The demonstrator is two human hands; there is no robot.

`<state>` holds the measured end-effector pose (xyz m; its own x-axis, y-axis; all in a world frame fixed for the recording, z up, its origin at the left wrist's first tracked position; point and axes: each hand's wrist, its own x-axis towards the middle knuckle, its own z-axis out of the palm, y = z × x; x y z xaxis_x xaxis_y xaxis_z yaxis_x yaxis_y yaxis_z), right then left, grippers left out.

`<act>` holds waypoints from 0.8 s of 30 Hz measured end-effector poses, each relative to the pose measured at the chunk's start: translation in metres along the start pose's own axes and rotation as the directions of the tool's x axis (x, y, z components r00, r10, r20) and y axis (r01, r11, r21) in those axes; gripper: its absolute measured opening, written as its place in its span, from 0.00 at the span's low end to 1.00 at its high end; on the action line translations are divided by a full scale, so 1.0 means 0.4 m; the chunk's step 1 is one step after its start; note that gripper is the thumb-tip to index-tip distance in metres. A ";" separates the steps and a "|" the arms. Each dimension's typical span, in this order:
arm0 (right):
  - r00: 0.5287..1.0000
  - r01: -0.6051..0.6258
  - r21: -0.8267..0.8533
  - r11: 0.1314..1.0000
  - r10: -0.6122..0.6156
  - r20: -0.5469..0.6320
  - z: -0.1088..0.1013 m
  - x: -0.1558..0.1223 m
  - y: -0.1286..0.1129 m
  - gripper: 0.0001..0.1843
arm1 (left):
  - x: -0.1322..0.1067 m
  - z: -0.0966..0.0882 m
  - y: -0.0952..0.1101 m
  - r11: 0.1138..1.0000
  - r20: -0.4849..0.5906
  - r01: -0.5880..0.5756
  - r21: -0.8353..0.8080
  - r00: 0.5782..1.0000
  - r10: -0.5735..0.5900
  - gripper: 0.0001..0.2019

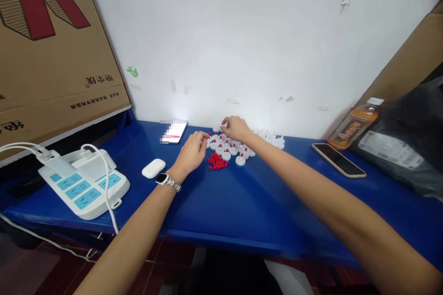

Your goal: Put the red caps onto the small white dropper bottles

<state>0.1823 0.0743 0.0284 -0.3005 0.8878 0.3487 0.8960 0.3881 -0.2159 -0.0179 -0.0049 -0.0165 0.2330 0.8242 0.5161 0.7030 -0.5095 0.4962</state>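
Observation:
On the blue table [242, 203] lies a cluster of small white round caps [232, 148], several topped with red pieces, and beside it a heap of loose red pieces [217, 162]. My left hand [192, 152], a watch on its wrist, rests just left of the caps with fingers curled; a tiny red piece shows at its fingertips. My right hand [235, 126] reaches over the back of the cluster, its fingers pinched on a white cap [223, 127]. More plain white caps [272, 137] lie by the wall to the right.
A white power strip [85, 182] with plugged cables sits at the left, a white earbud case [153, 168] near my left wrist, a lit phone [175, 132] by the wall. A second phone [339, 160], a drink bottle [356, 123] and a black bag [408, 143] lie right. A cardboard box [51, 46] stands left.

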 end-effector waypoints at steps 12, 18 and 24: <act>0.996 -0.056 -0.133 0.990 0.065 0.064 0.065 0.133 -0.043 0.12 | -0.001 -0.012 -0.004 0.999 0.001 0.008 0.033 1.000 -0.008 0.09; 0.989 0.039 0.332 0.943 0.011 -0.148 -0.011 -0.035 -0.078 0.12 | -0.008 -0.023 0.030 0.996 -0.155 -0.081 0.047 0.984 0.087 0.25; 0.979 0.093 0.532 0.842 0.019 -0.201 -0.017 -0.209 -0.105 0.13 | -0.009 -0.016 0.028 0.978 0.119 -0.198 -0.061 0.972 0.204 0.16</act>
<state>0.1720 -0.0181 0.0145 -0.2119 0.8271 0.5206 0.5521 0.5408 -0.6345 -0.0153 -0.0153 -0.0083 0.4493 0.7265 0.5199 0.6010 -0.6764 0.4258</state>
